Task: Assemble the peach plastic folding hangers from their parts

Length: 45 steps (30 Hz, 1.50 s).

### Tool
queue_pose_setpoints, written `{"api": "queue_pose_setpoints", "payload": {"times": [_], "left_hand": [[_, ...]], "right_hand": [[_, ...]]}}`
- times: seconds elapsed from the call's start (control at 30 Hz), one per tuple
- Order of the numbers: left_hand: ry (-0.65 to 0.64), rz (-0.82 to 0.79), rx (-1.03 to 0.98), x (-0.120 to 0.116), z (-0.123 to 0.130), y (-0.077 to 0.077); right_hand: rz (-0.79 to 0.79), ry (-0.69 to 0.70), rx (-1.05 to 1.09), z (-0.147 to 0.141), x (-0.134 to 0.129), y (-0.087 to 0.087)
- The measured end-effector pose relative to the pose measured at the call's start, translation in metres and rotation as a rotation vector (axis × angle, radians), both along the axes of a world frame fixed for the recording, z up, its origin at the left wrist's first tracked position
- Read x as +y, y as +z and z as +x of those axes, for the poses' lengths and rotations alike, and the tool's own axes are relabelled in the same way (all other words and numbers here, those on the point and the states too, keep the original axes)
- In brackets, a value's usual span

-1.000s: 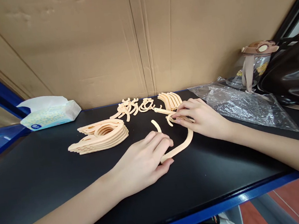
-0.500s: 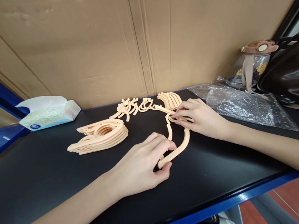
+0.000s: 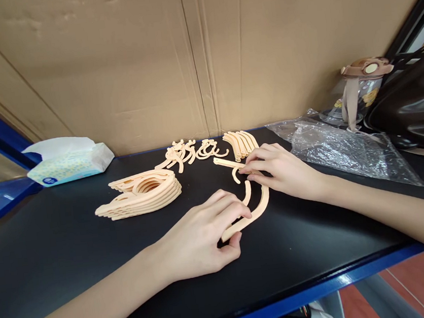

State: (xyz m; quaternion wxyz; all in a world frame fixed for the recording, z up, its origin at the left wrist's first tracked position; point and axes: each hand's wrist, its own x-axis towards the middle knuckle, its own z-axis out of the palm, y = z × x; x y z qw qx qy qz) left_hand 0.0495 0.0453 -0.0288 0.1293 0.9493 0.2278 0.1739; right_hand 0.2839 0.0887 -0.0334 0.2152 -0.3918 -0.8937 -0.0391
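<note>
My left hand [image 3: 205, 234] pinches the near end of a cream curved hanger piece [image 3: 255, 216] low over the black table. At the far end of that piece, my right hand [image 3: 284, 171] closes its fingertips around the joint, which they partly hide. A straight cream arm [image 3: 228, 163] and a small hook [image 3: 236, 176] stick out from under the right fingers. Folded hangers [image 3: 143, 193] lie stacked to the left. Behind are loose hooks [image 3: 181, 153] and a row of curved pieces [image 3: 240, 143].
A tissue pack [image 3: 70, 162] sits at the back left. Clear plastic wrap [image 3: 341, 149], a strapped bottle [image 3: 369, 82] and a dark bag [image 3: 412, 100] occupy the right. Cardboard [image 3: 110, 73] stands behind the black table [image 3: 71, 236].
The straight arm and the small hook under my right fingers have turned and shifted slightly; the arm now points further left. Both hands have barely moved.
</note>
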Motion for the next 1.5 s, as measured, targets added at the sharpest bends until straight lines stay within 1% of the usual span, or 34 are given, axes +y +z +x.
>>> {"api": "queue_pose_setpoints", "payload": {"times": [0.2, 0.37, 0.47, 0.6, 0.67, 0.77, 0.87, 0.97, 1.13, 1.23, 1.3, 1.37, 1.4, 1.5], "left_hand": [[-0.017, -0.041, -0.02, 0.001, 0.0, -0.001], [0.025, -0.046, -0.033, 0.004, 0.0, -0.004], [0.067, 0.04, -0.03, 0.007, -0.001, -0.005], [0.226, 0.249, 0.02, 0.009, -0.003, -0.005], [0.305, 0.283, 0.047, 0.009, -0.003, -0.005], [0.401, 0.244, 0.077, 0.009, -0.002, -0.005], [0.46, 0.199, 0.075, 0.008, -0.001, -0.005], [0.51, 0.143, 0.081, 0.009, -0.002, -0.005], [0.533, -0.035, 0.015, 0.012, -0.005, -0.01], [0.538, -0.121, -0.029, 0.014, -0.006, -0.013], [0.52, -0.149, -0.04, 0.014, -0.006, -0.013], [0.513, -0.139, -0.024, 0.013, -0.007, -0.01], [0.516, -0.11, -0.003, 0.012, -0.007, -0.008], [0.51, 0.075, 0.109, 0.01, -0.007, -0.003]], "right_hand": [[-0.027, 0.116, -0.045, -0.001, -0.002, 0.0], [-0.033, 0.18, -0.05, -0.003, -0.003, 0.0], [-0.04, 0.191, -0.059, -0.004, -0.004, 0.001], [-0.053, 0.213, -0.078, -0.004, -0.006, 0.002], [-0.054, 0.228, -0.077, -0.004, -0.006, 0.002], [-0.05, 0.236, -0.072, -0.004, -0.005, 0.002], [-0.055, 0.247, -0.072, -0.004, -0.005, 0.003], [-0.1, 0.268, -0.072, -0.005, -0.008, 0.003], [-0.231, 0.362, -0.048, -0.01, -0.018, 0.003], [-0.264, 0.4, -0.049, -0.011, -0.02, 0.004], [-0.257, 0.388, -0.05, -0.011, -0.02, 0.005], [-0.216, 0.35, -0.058, -0.01, -0.018, 0.004], [-0.188, 0.329, -0.065, -0.01, -0.016, 0.004], [-0.133, 0.302, -0.062, -0.008, -0.014, 0.004]]}}
